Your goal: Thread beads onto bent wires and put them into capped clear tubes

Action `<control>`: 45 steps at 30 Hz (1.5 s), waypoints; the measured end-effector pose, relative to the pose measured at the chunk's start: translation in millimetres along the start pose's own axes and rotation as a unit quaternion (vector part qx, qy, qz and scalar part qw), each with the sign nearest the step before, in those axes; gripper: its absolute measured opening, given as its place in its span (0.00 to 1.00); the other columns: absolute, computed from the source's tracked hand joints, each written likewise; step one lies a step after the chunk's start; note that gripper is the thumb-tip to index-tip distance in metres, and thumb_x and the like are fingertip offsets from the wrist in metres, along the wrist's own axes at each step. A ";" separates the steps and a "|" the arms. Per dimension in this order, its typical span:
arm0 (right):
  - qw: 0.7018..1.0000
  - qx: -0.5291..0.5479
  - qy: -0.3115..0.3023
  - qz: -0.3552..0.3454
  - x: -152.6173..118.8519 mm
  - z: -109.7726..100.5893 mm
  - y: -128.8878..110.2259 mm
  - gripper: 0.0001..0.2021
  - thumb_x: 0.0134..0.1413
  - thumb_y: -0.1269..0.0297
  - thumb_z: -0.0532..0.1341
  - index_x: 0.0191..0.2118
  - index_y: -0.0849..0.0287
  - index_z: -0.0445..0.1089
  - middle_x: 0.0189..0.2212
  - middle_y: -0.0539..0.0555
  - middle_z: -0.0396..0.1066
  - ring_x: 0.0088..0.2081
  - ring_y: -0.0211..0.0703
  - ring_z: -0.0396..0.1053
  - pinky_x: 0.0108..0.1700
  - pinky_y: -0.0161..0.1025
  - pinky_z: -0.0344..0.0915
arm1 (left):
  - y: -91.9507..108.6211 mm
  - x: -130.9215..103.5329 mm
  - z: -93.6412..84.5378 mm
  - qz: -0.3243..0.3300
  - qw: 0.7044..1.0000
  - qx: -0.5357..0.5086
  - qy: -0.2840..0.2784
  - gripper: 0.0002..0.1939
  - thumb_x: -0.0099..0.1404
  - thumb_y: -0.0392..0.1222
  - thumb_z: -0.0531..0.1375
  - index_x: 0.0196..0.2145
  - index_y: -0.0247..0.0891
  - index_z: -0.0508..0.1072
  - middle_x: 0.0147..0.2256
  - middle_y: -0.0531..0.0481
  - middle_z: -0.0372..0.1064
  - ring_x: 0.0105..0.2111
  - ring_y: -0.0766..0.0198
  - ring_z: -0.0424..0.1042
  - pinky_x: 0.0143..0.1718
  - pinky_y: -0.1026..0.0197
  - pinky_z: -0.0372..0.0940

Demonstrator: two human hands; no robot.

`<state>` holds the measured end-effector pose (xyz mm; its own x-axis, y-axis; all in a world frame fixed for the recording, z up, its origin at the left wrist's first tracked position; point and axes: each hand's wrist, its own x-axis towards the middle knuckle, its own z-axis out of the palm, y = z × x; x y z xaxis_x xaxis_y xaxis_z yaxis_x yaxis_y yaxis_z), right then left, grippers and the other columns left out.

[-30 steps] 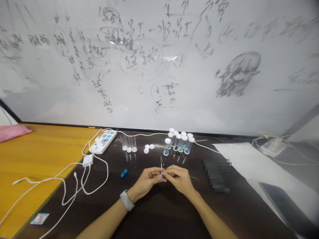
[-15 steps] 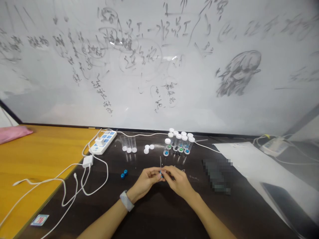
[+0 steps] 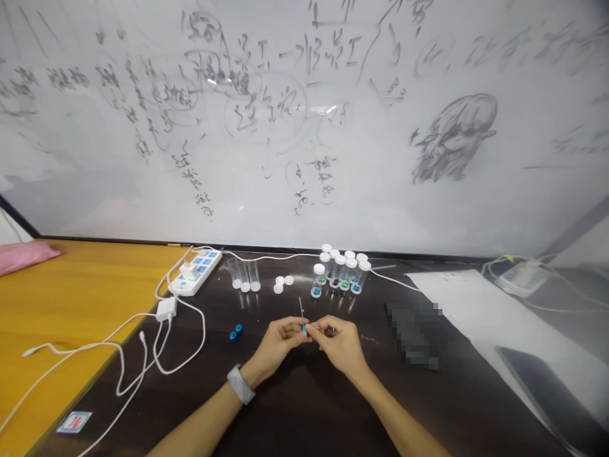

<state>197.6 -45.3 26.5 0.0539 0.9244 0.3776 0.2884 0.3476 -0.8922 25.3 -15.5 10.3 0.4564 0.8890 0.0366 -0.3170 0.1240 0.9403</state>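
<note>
Above the dark table, my two hands meet fingertip to fingertip. My left hand pinches a small blue piece, mostly covered by the fingers. A thin metal wire sticks up from it, leaning slightly left. My right hand is closed at the same spot, thumb and index finger against the blue piece; whether it grips the piece or the wire cannot be seen. To the left lie two round, shiny blue pieces, side by side.
Capped clear vials holding small coloured pieces stand behind my hands. Further left are clear tubes and loose white caps. A power strip with white cables sits left; white paper and a dark phone lie right.
The wire has tipped a little to the left. My right fingers have curled in more around the blue piece, and the view has shifted slightly.
</note>
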 end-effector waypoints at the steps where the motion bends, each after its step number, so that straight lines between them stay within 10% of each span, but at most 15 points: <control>1: 1.000 -0.001 0.005 0.006 -0.4 0.9 0.9 0.20 0.58 0.49 0.65 0.23 0.58 0.71 0.20 0.52 0.72 0.19 0.38 0.66 0.21 0.34 0.64 | 0.7 -0.2 0.6 -0.002 1.000 -0.004 0.003 0.19 0.57 0.43 0.72 0.45 0.35 0.79 0.39 0.42 0.80 0.39 0.58 0.78 0.48 0.55 0.69; 9: 0.996 0.017 -0.081 0.016 0.3 -1.7 3.3 0.15 0.62 0.53 0.62 0.32 0.58 0.76 0.26 0.51 0.75 0.19 0.37 0.69 0.21 0.33 0.66 | 6.0 -1.3 4.4 -0.014 1.000 -0.007 0.000 0.15 0.59 0.48 0.70 0.40 0.36 0.79 0.38 0.45 0.78 0.39 0.60 0.76 0.47 0.56 0.70; 18: 0.965 -0.178 -0.093 -0.170 -1.1 -10.2 -5.8 0.13 0.71 0.66 0.50 0.41 0.55 0.73 0.36 0.56 0.75 0.38 0.47 0.72 0.42 0.42 0.67 | 8.4 -1.0 6.4 0.004 1.000 0.000 0.030 0.16 0.59 0.48 0.70 0.40 0.34 0.79 0.38 0.45 0.78 0.39 0.59 0.77 0.48 0.56 0.70; 36: 0.892 -0.380 -0.059 -0.236 -2.1 -17.0 -7.1 0.14 0.70 0.67 0.51 0.33 0.56 0.69 0.29 0.55 0.69 0.34 0.46 0.67 0.31 0.38 0.57 | 0.5 1.7 1.4 -0.007 0.999 0.017 0.048 0.21 0.55 0.45 0.73 0.44 0.33 0.80 0.40 0.40 0.80 0.38 0.54 0.79 0.47 0.53 0.71; 45: 0.995 -0.063 -0.071 0.028 0.4 -0.3 0.9 0.30 0.73 0.52 0.43 0.23 0.58 0.68 0.16 0.48 0.63 0.19 0.39 0.64 0.24 0.35 0.58 | 3.9 2.3 2.4 0.035 0.987 0.129 0.090 0.18 0.53 0.44 0.73 0.41 0.35 0.82 0.37 0.42 0.81 0.37 0.52 0.79 0.40 0.56 0.72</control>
<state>198.1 -44.6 26.0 -0.0601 0.9577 0.2814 0.4073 0.2809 -0.8690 27.2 -14.0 14.9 0.2791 0.9581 0.0651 -0.1090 -0.0357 0.9934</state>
